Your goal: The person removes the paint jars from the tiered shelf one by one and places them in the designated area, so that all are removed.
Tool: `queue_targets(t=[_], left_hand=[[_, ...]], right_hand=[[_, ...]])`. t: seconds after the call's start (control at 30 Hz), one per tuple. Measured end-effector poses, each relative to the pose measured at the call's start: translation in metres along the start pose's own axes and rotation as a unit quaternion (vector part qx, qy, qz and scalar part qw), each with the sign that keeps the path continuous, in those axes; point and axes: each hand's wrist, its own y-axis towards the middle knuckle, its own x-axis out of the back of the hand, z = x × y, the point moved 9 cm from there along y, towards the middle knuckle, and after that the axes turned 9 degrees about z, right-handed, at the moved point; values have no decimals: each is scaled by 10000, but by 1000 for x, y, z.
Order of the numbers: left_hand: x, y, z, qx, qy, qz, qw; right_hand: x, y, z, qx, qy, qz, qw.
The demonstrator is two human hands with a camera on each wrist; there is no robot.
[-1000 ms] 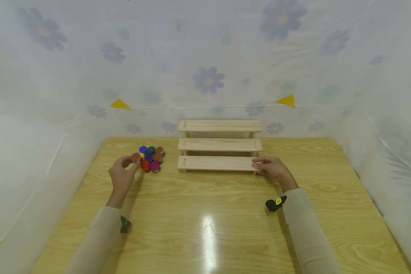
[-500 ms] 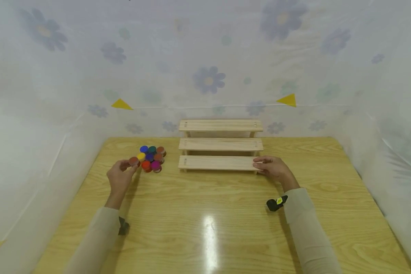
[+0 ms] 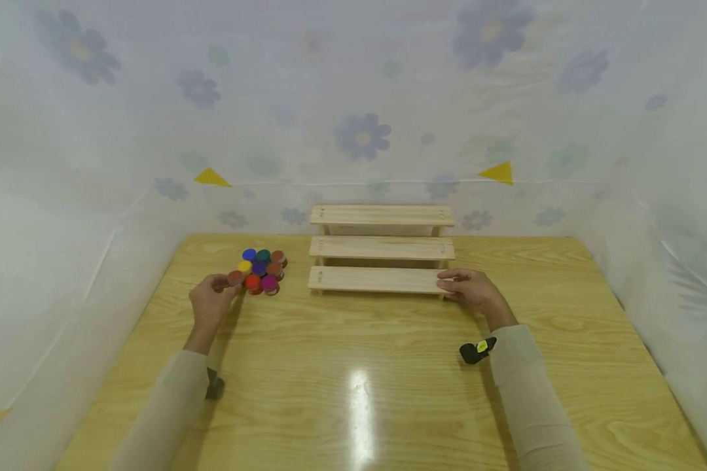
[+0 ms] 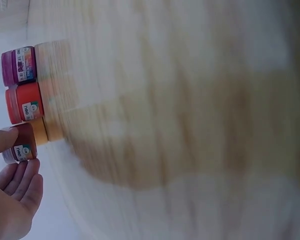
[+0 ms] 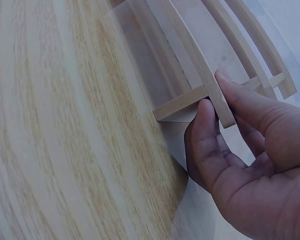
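In the head view my left hand [image 3: 211,304] pinches a brown paint jar [image 3: 235,278] at the near left corner of a cluster of paint jars. The left wrist view shows thumb and fingers on this small jar [image 4: 26,142], close beside a red jar [image 4: 26,102], with a purple jar [image 4: 19,66] beyond and a yellow jar [image 4: 40,131] partly hidden. On the other side, my right hand [image 3: 474,294] grips the right end of the lowest step [image 3: 377,280] of a three-tier wooden stand. Its thumb lies on top of the plank [image 5: 221,102], fingers beneath.
Other jars in the cluster are a blue jar [image 3: 249,254], a teal jar [image 3: 263,256], a dark blue jar [image 3: 259,268] and two brown ones. The stand's top step [image 3: 381,214] is near the flowered back sheet [image 3: 306,137]. Wood-patterned table [image 3: 306,366] lies in front.
My left hand has brought the brown jar slightly nearer to me, then right toward the red jar. The yellow jar, partly covered before, now shows more. My right hand keeps its grip on the stand.
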Motion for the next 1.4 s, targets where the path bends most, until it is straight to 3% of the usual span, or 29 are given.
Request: queue_targets(t=[0.5, 1.1, 1.4], left_hand=[[-7, 6, 2, 60, 581, 203, 9981], [-8, 8, 0, 100, 825, 328, 9960], [-5, 6, 6, 442, 689, 760, 9937]], right_hand=[[-2, -2, 4, -4, -128, 48, 9999], [-1, -3, 3, -78, -45, -2, 10000], [-3, -1, 3, -51, 137, 100, 9998]])
